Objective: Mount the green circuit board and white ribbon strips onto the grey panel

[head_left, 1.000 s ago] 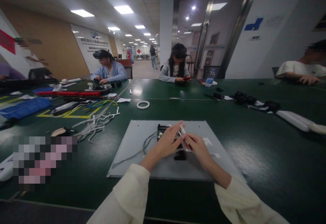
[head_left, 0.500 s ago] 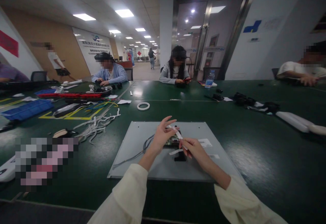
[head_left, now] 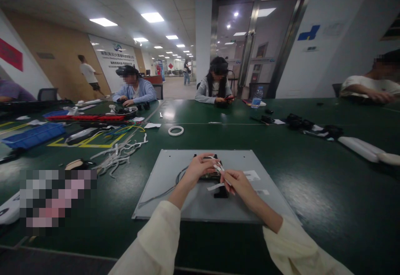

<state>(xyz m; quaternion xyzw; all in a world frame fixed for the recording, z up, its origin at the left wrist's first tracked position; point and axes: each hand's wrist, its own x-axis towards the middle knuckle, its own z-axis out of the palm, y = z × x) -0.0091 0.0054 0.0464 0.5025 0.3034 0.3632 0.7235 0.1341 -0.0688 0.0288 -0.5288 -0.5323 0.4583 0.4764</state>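
Note:
A flat grey panel (head_left: pixel 193 208) lies on the green table, with a circuit board (head_left: pixel 208 176) and black parts near its middle. Over the board, my left hand (head_left: pixel 200 170) has its fingers closed at the upper end of a white strip (head_left: pixel 218 167). The strip's lower end is pinched in my right hand (head_left: pixel 236 181). Another white strip (head_left: pixel 215 186) sticks out to the left below the right fingers. Grey cables (head_left: pixel 162 193) run over the panel's left half.
A white tape ring (head_left: pixel 176 131) lies beyond the panel. Tangled pale strips (head_left: pixel 120 156), wires and a blue tray (head_left: pixel 34 135) are at the left. Black devices (head_left: pixel 300 123) and a white object (head_left: pixel 359 149) lie at the right. Several people are around.
My left fingers, spread before, have come down and closed near the strip's upper end. My right hand is almost unmoved. A person walking at the back left has moved right.

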